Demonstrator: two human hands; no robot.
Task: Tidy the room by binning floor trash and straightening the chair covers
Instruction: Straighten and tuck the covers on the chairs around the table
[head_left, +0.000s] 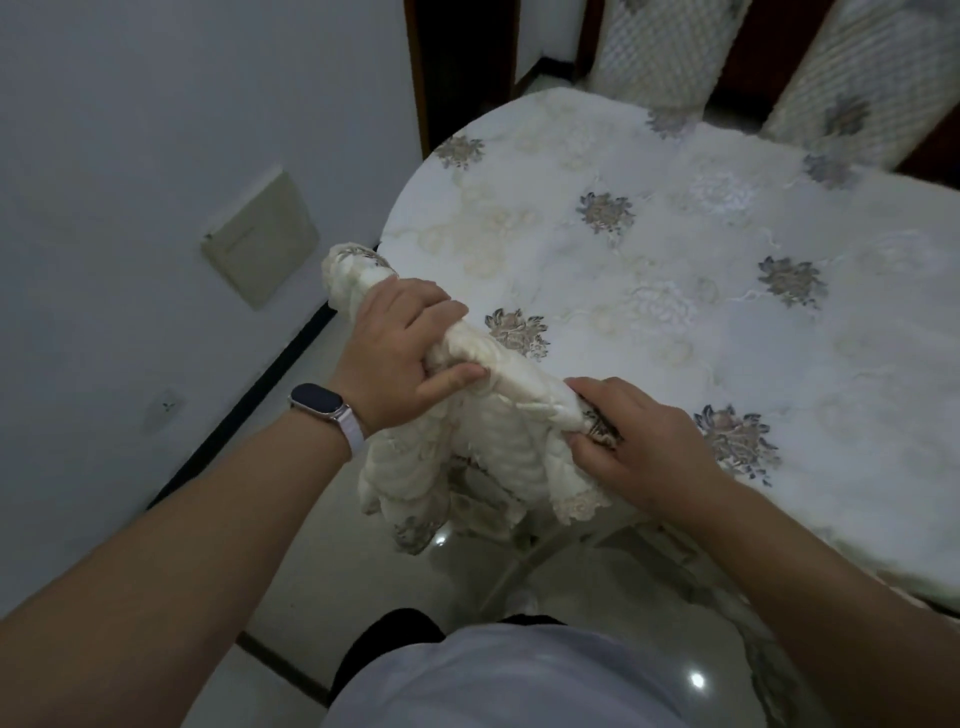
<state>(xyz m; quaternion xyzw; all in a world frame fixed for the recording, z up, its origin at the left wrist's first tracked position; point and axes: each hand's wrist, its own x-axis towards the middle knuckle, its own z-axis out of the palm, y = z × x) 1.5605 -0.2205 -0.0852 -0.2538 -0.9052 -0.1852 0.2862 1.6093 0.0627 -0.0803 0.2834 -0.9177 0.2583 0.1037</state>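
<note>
Far left: pale wall with a beige wall plate (260, 239); dark skirting runs down to glossy floor tile.

Left wrist carries a dark wristband (322, 410). Left hand (395, 353) grips the chair cover (498, 441) near its upper end, fingers wrapped over the bunched roll and thumb clamped beneath. The hold probably gathers the fabric so it can be opened or pulled into line.

The cover is cream, quilted and lace-edged. It is crumpled into a thick rope between the two hands, loose folds hanging below, at the near edge of the table (675, 234).

Right hand (639, 441) pinches the lower end, fingers curled into the fabric. The pair seem to be tensioning the bundle.

Right: round table under floral cloth. Beyond it stand two covered chair backs (660, 47), (862, 78), blurred and cut off at the top edge.

Hard to tell: whether the cover sits on a chair or is held free, since pale framework below is indistinct. No floor trash or bin in view.
</note>
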